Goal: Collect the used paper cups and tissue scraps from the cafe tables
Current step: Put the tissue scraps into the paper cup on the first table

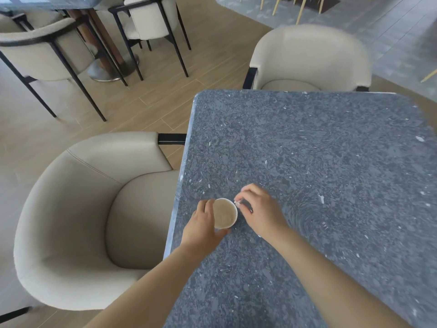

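At a cafe desk (331, 162) of dark grey speckled stone, my left hand (203, 226) grips a white paper cup (224, 215), fingers curled round its left side and the thumb low against its near wall. The cup stands upright on the desk, close to the left edge and well short of the far end; its inside shows pale tan, and I cannot tell whether that is drink or bare paper.

My right hand (260, 209) hovers just beyond the cup's right rim, fingers bent, the fingertips pinching a small white tissue scrap (237, 202). The scrap sits right beside the rim, and whether it touches the cup is too small to tell. Both of my forearms reach in bare from the bottom of the view.

A cream armchair (71, 209) is drawn up to the desk's left side, its seat partly tucked under the edge. A second cream armchair (312, 50) faces in from the far end. Beyond them, on the wood-plank floor (153, 95), two more cream chairs with black frames (35, 48) stand round another table's metal pedestal base (111, 67).
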`<state>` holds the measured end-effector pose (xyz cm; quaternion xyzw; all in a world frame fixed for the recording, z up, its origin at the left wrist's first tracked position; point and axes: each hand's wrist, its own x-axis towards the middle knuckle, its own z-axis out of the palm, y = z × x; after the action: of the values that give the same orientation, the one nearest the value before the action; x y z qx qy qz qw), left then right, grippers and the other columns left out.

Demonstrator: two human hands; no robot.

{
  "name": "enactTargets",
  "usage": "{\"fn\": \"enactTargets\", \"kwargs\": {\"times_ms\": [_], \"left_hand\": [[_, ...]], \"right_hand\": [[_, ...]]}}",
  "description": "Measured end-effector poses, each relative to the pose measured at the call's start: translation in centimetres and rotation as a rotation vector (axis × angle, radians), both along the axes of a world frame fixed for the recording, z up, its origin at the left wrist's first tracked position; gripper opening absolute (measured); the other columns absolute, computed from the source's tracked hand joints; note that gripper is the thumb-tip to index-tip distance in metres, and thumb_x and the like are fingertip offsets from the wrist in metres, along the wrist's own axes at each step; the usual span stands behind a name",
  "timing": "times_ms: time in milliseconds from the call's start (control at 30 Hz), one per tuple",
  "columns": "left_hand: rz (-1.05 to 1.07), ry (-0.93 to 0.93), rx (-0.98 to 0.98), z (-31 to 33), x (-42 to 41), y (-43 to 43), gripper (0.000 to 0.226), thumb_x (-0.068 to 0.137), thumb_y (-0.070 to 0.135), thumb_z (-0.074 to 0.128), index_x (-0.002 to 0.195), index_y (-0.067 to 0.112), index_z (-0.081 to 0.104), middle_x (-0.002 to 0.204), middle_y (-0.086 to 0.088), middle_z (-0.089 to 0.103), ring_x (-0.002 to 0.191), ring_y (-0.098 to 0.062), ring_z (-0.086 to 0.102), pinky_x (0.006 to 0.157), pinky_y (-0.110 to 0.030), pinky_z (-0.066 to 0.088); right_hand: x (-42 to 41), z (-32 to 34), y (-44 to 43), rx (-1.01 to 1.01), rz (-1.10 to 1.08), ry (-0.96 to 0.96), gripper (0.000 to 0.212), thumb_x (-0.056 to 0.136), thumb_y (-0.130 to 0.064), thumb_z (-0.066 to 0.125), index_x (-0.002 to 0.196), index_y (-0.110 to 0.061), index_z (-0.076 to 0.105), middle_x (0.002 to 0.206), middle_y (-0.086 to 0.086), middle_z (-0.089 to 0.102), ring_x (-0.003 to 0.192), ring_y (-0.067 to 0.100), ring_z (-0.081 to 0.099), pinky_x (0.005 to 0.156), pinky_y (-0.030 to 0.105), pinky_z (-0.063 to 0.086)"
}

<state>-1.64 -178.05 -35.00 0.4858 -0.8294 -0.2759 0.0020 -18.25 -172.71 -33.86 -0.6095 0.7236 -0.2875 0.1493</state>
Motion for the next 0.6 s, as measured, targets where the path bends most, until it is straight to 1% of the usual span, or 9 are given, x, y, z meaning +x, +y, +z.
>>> {"fn": "enactTargets", "kwargs": {"times_ms": [67,167,200,267,367,400,467,600], "left_hand": [[-0.033,-0.007,0.003,0.0,-0.4,0.8,0.077,0.076,0.048,0.067,0.134,0.019,0.027,0.127,0.001,0.037,0.108,-0.023,0.052,0.071,-0.032,0.048],[-0.108,-0.063,-0.038,0.1,-0.7,1.2,0.078,0.078,0.052,0.063,0.136,0.019,0.023,0.130,0.001,0.034,0.112,-0.021,0.051,0.071,-0.031,0.048],[-0.131,-0.084,-0.052,0.1,-0.6,1.0,0.080,0.078,0.052,0.063,0.137,0.019,0.021,0.132,0.001,0.034,0.113,-0.021,0.050,0.073,-0.032,0.050],[-0.158,-0.107,-0.055,0.2,-0.3,0.7,0.087,0.077,0.053,0.064,0.141,0.020,0.014,0.136,0.001,0.031,0.116,-0.022,0.048,0.077,-0.035,0.052],[-0.195,-0.118,-0.032,0.4,0.3,0.1,0.097,0.075,0.053,0.066,0.144,0.021,0.007,0.143,0.001,0.025,0.122,-0.023,0.045,0.089,-0.038,0.051],[-0.211,-0.118,-0.028,0.4,0.3,-0.2,0.097,0.075,0.053,0.067,0.145,0.020,0.007,0.145,0.001,0.023,0.124,-0.023,0.043,0.092,-0.038,0.049],[-0.239,-0.101,-0.029,0.5,0.2,-0.7,0.094,0.076,0.054,0.065,0.145,0.020,0.011,0.148,0.003,0.023,0.124,-0.023,0.043,0.093,-0.038,0.049],[-0.281,-0.075,-0.063,0.4,-0.8,-1.1,0.079,0.082,0.054,0.058,0.144,0.022,0.020,0.146,0.008,0.028,0.120,-0.023,0.046,0.087,-0.042,0.051]], "right_hand": [[0.8,0.6,0.6,0.026,0.033,0.001,0.004,0.085,-0.017,0.063,0.089,-0.016,0.064,0.097,-0.004,0.058,0.083,0.010,0.051,0.061,0.019,0.033],[0.9,0.5,1.8,0.113,0.063,0.019,0.019,0.085,-0.020,0.064,0.103,-0.017,0.063,0.107,-0.005,0.057,0.091,0.014,0.055,0.066,0.021,0.039],[0.7,0.4,2.3,0.132,0.060,0.013,0.024,0.085,-0.019,0.064,0.108,-0.017,0.062,0.110,-0.004,0.056,0.094,0.014,0.054,0.070,0.021,0.040],[-0.1,0.1,3.1,0.154,0.030,-0.009,0.029,0.084,-0.018,0.065,0.113,-0.018,0.060,0.113,-0.004,0.055,0.099,0.014,0.053,0.074,0.019,0.039],[-1.5,-0.2,4.1,0.177,-0.024,-0.014,0.029,0.085,-0.017,0.064,0.114,-0.018,0.059,0.114,-0.003,0.054,0.100,0.016,0.053,0.077,0.023,0.042],[-1.9,-0.4,4.4,0.189,-0.033,-0.004,0.029,0.085,-0.018,0.063,0.114,-0.018,0.059,0.114,-0.004,0.054,0.100,0.016,0.053,0.076,0.024,0.042],[-2.6,-0.9,4.8,0.214,-0.047,0.016,0.029,0.086,-0.019,0.062,0.115,-0.019,0.058,0.114,-0.005,0.054,0.101,0.015,0.052,0.075,0.023,0.041],[-3.4,-2.0,5.1,0.247,-0.065,0.027,0.031,0.086,-0.019,0.062,0.117,-0.020,0.057,0.117,-0.005,0.053,0.104,0.014,0.052,0.078,0.020,0.040]]}}
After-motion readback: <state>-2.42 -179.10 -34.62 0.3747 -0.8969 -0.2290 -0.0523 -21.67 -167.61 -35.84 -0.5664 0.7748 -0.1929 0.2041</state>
